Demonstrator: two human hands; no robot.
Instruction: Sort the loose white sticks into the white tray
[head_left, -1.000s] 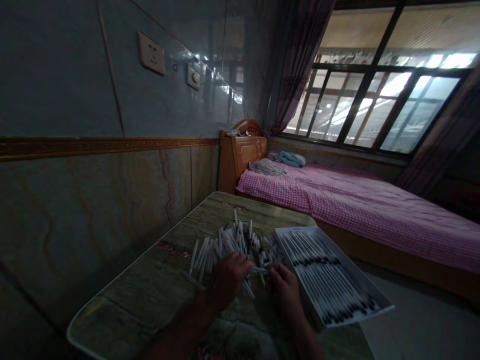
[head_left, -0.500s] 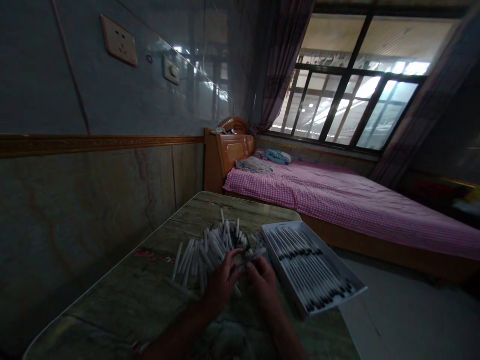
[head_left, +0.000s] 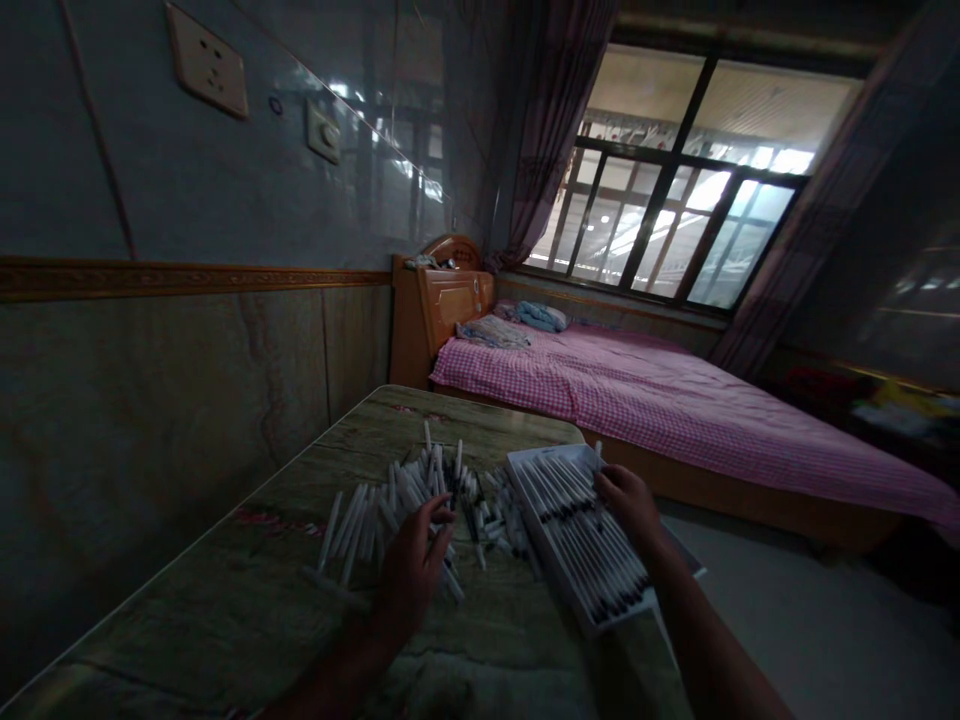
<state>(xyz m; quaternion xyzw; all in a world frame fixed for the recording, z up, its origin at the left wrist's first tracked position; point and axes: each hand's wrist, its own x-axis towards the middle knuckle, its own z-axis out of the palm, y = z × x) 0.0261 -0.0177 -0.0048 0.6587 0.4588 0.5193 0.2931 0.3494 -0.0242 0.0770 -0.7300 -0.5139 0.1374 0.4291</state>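
Note:
A pile of white tubes (head_left: 357, 525) lies on the table, with dark thin pieces and small clear caps (head_left: 504, 515) at its right side. My left hand (head_left: 420, 550) is at the near edge of the pile, its fingers apart and nothing plainly held. Right of the caps sits a white box (head_left: 586, 612) holding rows of white pens with black ends (head_left: 600, 560). Over the box's right edge, my right hand (head_left: 626, 500) is closed on a white pen (head_left: 598, 452), whose tip shows above the fingers.
The marbled table (head_left: 315, 630) runs along a tiled wall (head_left: 262, 360). Behind it stands a bed (head_left: 637, 400) with a pink checked cover and a wooden headboard (head_left: 450, 295). A curtained window is at the back.
My hands have moved apart. The right one went from beside the left, at the table's middle, to over the box with a pen. My left hand opened near the pile. The view shifted slightly.

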